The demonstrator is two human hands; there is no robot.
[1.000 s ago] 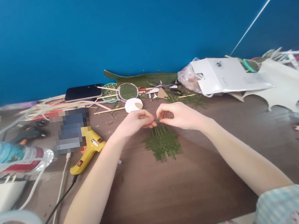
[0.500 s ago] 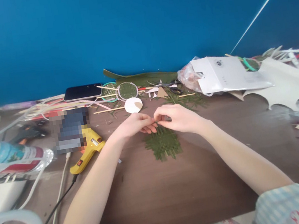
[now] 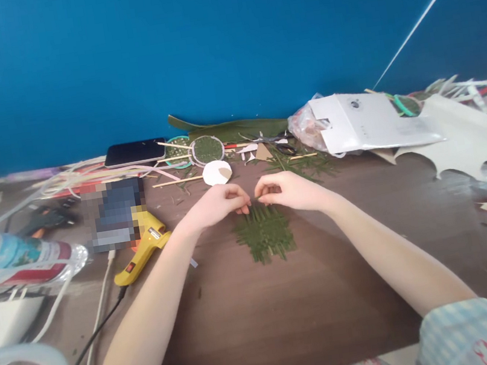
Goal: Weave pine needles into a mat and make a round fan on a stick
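A square of woven green leaf strips (image 3: 265, 234) lies flat on the brown table, with loose strip ends along its edges. My left hand (image 3: 223, 202) is at its upper left edge, fingers curled and pinched together. Opposite it, my right hand (image 3: 284, 191) is at the upper right edge, thumb and forefinger pinched near the strips. Whatever lies between the fingertips of either hand is too small to make out. Just beyond my left hand is a white paper disc (image 3: 217, 173) on a thin stick.
To the left are a yellow glue gun (image 3: 143, 249), a plastic bottle (image 3: 21, 258) and a black phone (image 3: 135, 152). Round green fans (image 3: 207, 150), scissors (image 3: 284, 147) and a white packet (image 3: 362, 122) line the back. Cut white card (image 3: 461, 138) lies at the right.
My hands have moved slightly apart; their fingertips were nearly meeting above the weave's far edge. More of the weave's upper part now shows between them.
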